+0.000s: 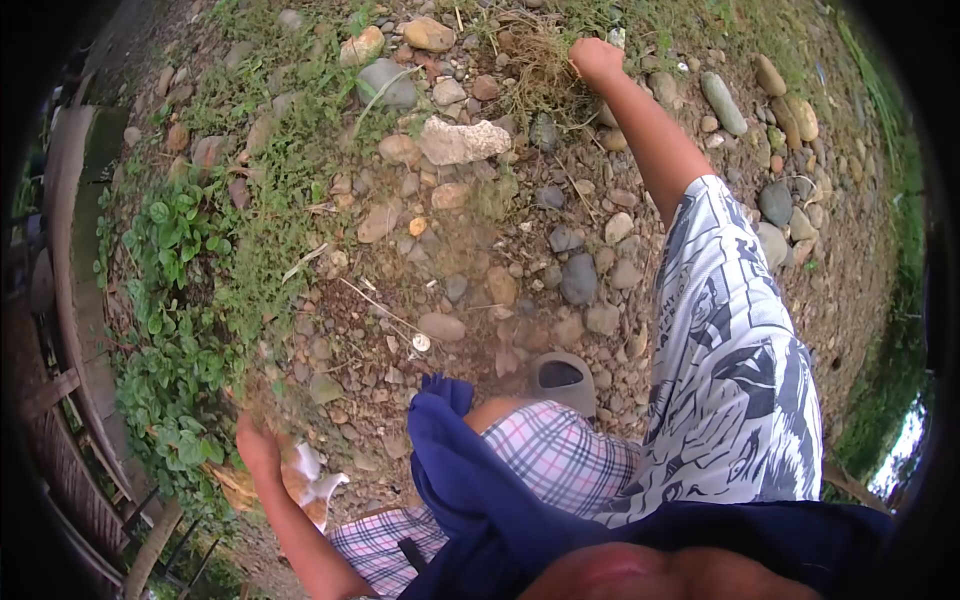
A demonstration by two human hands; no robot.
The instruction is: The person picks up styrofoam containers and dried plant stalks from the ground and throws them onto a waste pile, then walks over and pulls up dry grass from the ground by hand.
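Note:
My right hand (pixel 597 62) is stretched far out at the top, closed in a fist against a clump of dry, tangled weeds (pixel 538 75) with brownish stems. The weeds lie over stony ground. Low on the left, my left hand (pixel 258 448) hangs beside leafy green plants (pixel 180 440), its fingers blurred so their pose is unclear. An orange and white cat (pixel 305 475) is right by that hand and forearm, partly hidden behind the arm.
Stones of many sizes cover the soil, among them a long pale rock (pixel 463 141) and a dark stone (pixel 579 279). Low weeds (pixel 290 160) spread across the left. A grey slipper (pixel 562 382) shows near my knee. Wooden boards (pixel 75 250) border the left side.

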